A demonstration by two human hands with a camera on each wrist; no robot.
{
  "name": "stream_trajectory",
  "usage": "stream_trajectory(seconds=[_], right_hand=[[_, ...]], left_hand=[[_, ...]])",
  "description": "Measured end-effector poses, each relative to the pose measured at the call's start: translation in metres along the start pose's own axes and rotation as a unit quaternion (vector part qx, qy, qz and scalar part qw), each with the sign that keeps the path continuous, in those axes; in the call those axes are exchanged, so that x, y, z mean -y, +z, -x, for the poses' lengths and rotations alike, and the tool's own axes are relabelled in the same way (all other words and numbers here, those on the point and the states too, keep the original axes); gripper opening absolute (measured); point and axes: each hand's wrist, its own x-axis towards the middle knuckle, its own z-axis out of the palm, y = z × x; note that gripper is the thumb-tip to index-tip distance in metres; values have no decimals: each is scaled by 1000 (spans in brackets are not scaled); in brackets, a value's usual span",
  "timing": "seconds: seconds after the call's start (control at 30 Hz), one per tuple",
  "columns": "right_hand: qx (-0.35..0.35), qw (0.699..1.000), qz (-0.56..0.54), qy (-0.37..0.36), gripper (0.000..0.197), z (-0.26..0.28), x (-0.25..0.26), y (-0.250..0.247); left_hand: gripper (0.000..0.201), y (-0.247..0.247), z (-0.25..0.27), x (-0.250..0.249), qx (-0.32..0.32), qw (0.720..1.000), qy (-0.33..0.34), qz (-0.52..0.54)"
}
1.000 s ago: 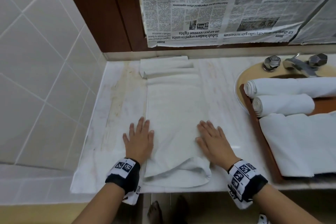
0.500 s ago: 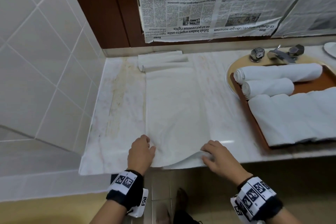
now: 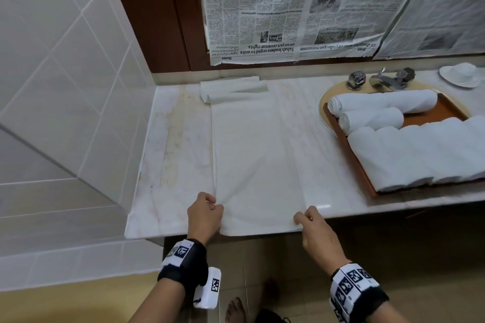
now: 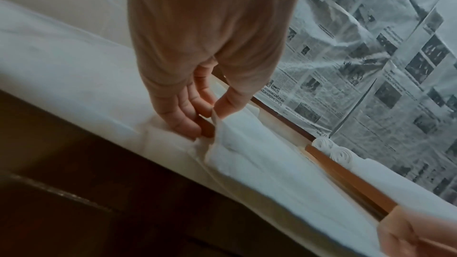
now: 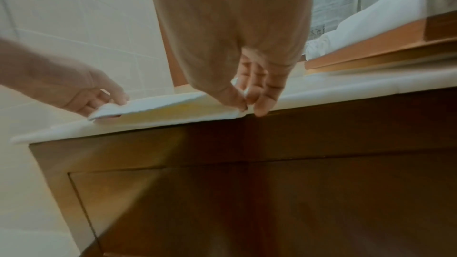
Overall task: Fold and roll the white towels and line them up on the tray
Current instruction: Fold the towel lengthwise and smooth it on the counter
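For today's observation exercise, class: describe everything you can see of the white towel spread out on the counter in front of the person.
The towel is plain white cloth that looks like soft terry. It lies flat on the pale marble counter as a long strip running from the back wall to the front edge. Its far end is rolled or folded into a small bundle near the wall. The left hand pinches the near left corner, and the right hand pinches the near right corner, raising the near edge slightly off the counter. It lies apart from the tray.

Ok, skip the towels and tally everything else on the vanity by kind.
Wooden tray: 1
Faucet handles: 2
Faucet spout: 1
White dish: 1
Total: 5
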Motion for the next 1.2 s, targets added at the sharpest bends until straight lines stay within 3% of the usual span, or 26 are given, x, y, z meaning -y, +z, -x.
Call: stream_trajectory(seconds=[0.13, 0.27, 0.37, 0.43, 0.5, 0.57, 0.63, 0.83, 0.93, 1.03, 1.13, 1.2], right_hand=[[34, 999, -3, 10, 11, -6, 2, -15], [-40, 999, -23, -6, 10, -37, 5, -30], [-90, 993, -45, -54, 31, -79, 12, -26], [-51, 994, -26, -93, 55, -105, 18, -16], [16, 993, 19, -113, 71, -124, 22, -5], [45, 991, 58, -113, 74, -136, 18, 2], [46, 990, 81, -109, 71, -141, 8, 3], [30, 996, 58, -55, 73, -142, -28, -12], [-12, 997, 22, -75, 77, -157, -12, -25], [10, 990, 27, -136, 75, -175, 11, -19], [50, 986, 56, -151, 75, -188, 17, -9], [64, 984, 75, -147, 74, -193, 9, -8]], left_hand=[[21, 1, -1, 8, 33, 997, 24, -60], [44, 2, -14, 8, 52, 992, 59, -100], [52, 17, -28, -8, 19, 972, 149, -182], [65, 36, -37, -19, 58, 942, 193, -268], [70, 54, -43, -23, 98, 917, 189, -338], [62, 64, -48, -19, 97, 907, 175, -371], [53, 61, -53, -10, 74, 917, 139, -367], [56, 29, -60, 4, -6, 947, 11, -321], [59, 38, -73, -17, -11, 950, 83, -301], [62, 68, -87, -40, 51, 929, 161, -329], [61, 82, -99, -45, 83, 906, 160, -383], [56, 75, -108, -39, 78, 910, 123, -388]])
